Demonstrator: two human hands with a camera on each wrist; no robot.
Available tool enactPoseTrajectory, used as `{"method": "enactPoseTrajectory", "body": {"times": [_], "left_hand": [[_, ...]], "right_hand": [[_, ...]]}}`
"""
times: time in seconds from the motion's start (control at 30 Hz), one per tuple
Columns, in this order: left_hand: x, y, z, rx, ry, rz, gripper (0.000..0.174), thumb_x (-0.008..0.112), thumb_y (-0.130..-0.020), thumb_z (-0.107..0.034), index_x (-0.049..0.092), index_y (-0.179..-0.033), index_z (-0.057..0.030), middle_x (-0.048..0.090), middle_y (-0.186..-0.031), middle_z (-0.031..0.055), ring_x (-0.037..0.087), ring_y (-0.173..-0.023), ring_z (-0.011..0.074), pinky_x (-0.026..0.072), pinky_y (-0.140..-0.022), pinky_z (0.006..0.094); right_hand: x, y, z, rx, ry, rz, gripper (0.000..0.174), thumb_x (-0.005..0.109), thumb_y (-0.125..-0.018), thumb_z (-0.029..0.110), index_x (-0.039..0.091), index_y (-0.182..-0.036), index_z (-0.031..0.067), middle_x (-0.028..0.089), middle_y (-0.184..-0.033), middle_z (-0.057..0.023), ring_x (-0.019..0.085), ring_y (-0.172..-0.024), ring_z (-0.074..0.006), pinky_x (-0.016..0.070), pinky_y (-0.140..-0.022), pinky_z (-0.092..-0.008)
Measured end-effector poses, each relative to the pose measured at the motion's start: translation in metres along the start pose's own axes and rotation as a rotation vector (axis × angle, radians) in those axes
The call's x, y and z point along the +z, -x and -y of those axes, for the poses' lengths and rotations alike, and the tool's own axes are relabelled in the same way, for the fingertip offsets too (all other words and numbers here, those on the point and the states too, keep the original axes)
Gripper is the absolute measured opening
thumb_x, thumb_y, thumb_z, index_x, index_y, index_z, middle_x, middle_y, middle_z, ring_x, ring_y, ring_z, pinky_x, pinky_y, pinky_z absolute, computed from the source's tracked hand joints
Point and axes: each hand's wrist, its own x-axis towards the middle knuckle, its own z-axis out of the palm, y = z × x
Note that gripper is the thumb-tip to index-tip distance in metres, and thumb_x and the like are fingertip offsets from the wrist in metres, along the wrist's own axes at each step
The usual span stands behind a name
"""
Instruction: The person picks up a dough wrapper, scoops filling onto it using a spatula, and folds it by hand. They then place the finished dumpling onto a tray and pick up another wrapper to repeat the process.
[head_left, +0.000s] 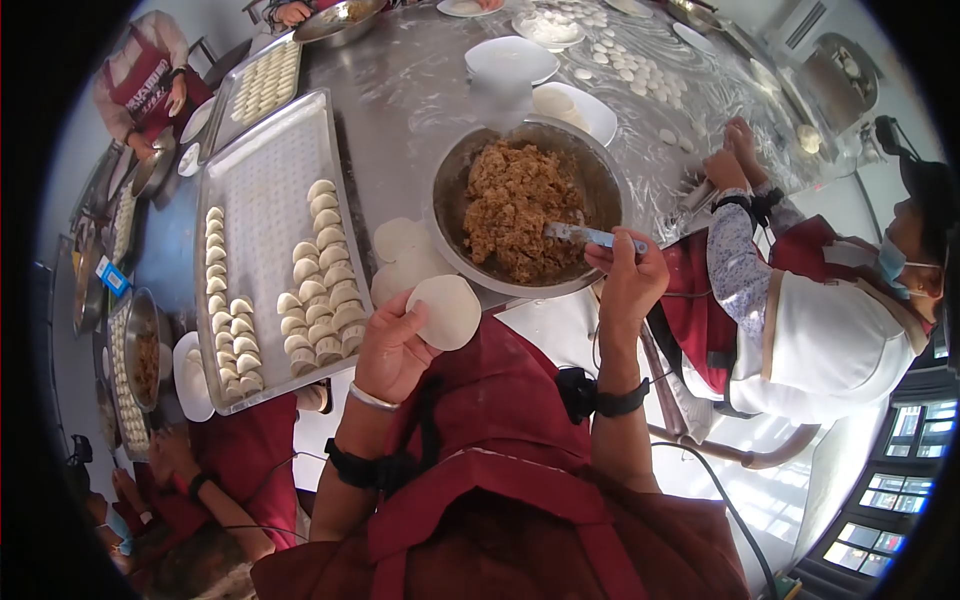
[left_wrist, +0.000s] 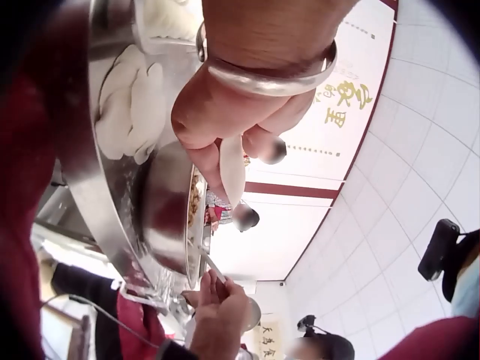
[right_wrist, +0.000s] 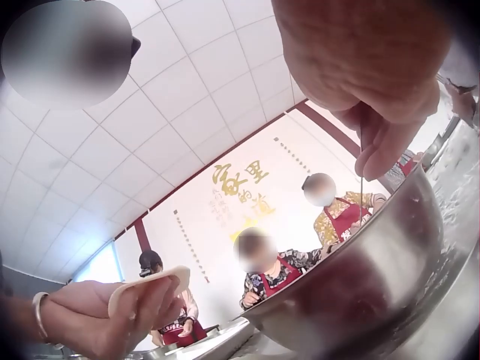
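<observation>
My left hand (head_left: 392, 355) holds a round dumpling wrapper (head_left: 447, 312), thumb on top near its edge. My right hand (head_left: 630, 275) pinches the handle of a flat spatula-like tool (head_left: 590, 236), whose far end sits in brown minced filling (head_left: 520, 205). That filling lies in a big steel bowl (head_left: 447, 245) at the table's edge. In the right wrist view the right hand (right_wrist: 367, 75) is over the bowl's rim, and the left hand (right_wrist: 112, 315) with the wrapper (right_wrist: 146, 289) is off to the side. More wrappers (head_left: 400, 260) lie overlapping left of the bowl.
Left of the bowl, a metal tray (head_left: 265, 150) carries rows of folded dumplings (head_left: 325, 270). White plates (head_left: 512, 60) and small dough pieces (head_left: 635, 75) lie on the floury steel table (head_left: 415, 120). Close on my right another person (head_left: 800, 300) works; others stand around the table.
</observation>
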Motion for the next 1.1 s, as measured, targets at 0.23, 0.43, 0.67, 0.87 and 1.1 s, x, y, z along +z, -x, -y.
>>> {"method": "enactPoseTrajectory", "body": {"times": [0.23, 0.43, 0.67, 0.87, 1.1], "left_hand": [[-0.001, 0.0, 0.006, -0.025, 0.144, 0.07, 0.036, 0.049, -0.101, -0.01, 0.047, -0.134, 0.0027, 0.06, -0.13, 0.0146, 0.06, -0.119, 0.0267, 0.0492, -0.103, 0.0428], [0.002, 0.0, 0.011, -0.036, 0.156, 0.08, 0.035, 0.05, -0.1, -0.01, 0.049, -0.134, 0.0023, 0.059, -0.13, 0.015, 0.059, -0.121, 0.0274, 0.0479, -0.104, 0.0434], [0.002, -0.001, 0.015, -0.02, 0.181, 0.051, 0.035, 0.049, -0.101, -0.01, 0.05, -0.133, 0.0023, 0.06, -0.13, 0.0145, 0.058, -0.122, 0.0285, 0.0471, -0.105, 0.044], [0.005, 0.0, 0.013, 0.004, 0.171, 0.044, 0.037, 0.05, -0.1, -0.011, 0.048, -0.135, 0.0016, 0.058, -0.132, 0.0145, 0.057, -0.124, 0.0288, 0.0459, -0.106, 0.0446], [-0.001, 0.002, 0.01, -0.005, 0.207, 0.018, 0.037, 0.049, -0.101, -0.01, 0.047, -0.136, 0.0013, 0.058, -0.132, 0.0144, 0.056, -0.124, 0.0285, 0.0455, -0.107, 0.0455]], "right_hand": [[0.011, 0.002, -0.006, 0.023, -0.009, 0.043, 0.018, 0.055, -0.096, 0.007, 0.06, -0.101, -0.0096, 0.066, -0.085, -0.0159, 0.07, -0.069, -0.0228, 0.0614, -0.062, -0.0316], [0.013, -0.003, -0.011, 0.114, -0.06, 0.028, 0.019, 0.053, -0.094, 0.006, 0.057, -0.103, -0.011, 0.065, -0.084, -0.0182, 0.071, -0.069, -0.0255, 0.0619, -0.063, -0.0332], [0.011, -0.009, -0.01, 0.203, -0.142, -0.01, 0.02, 0.053, -0.093, 0.005, 0.056, -0.102, -0.0116, 0.064, -0.083, -0.0189, 0.071, -0.069, -0.028, 0.0621, -0.063, -0.0347], [0.007, -0.013, -0.01, 0.207, -0.254, -0.025, 0.018, 0.054, -0.093, 0.005, 0.057, -0.099, -0.0118, 0.064, -0.083, -0.0187, 0.07, -0.066, -0.0267, 0.0622, -0.06, -0.0336], [-0.008, -0.032, -0.006, -0.016, -0.033, -0.031, 0.018, 0.055, -0.095, 0.006, 0.06, -0.099, -0.0111, 0.066, -0.082, -0.0168, 0.071, -0.068, -0.0235, 0.0612, -0.06, -0.032]]}}
